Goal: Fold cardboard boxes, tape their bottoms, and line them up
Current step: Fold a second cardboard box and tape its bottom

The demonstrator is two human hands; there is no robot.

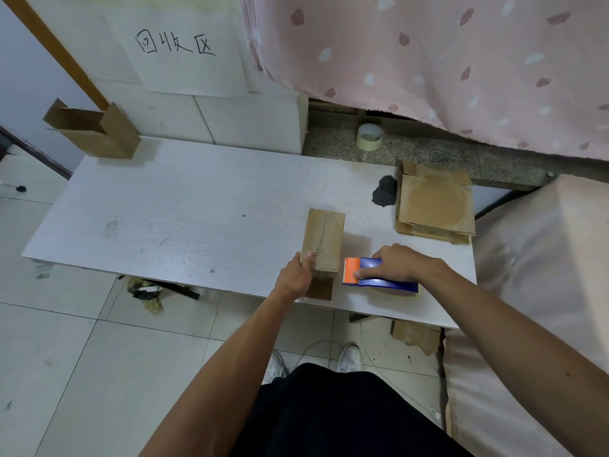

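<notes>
A small brown cardboard box [324,240] stands bottom-up on the white table [184,222], a strip of clear tape running along its top seam. My left hand [296,275] grips its near left end, thumb on top. Right beside it lies a blue tape dispenser [384,280] with an orange cutter end, and my right hand [400,263] holds it from above, fingers curled over its body. A stack of flat, unfolded boxes [435,202] lies at the table's far right. One folded open box [95,130] stands at the far left corner.
A roll of tape [369,136] sits on the stone ledge behind the table, under a pink curtain. A black lump [385,191] lies beside the flat stack. Cardboard scraps [417,334] and rubbish lie on the tiled floor below. A padded surface stands at the right.
</notes>
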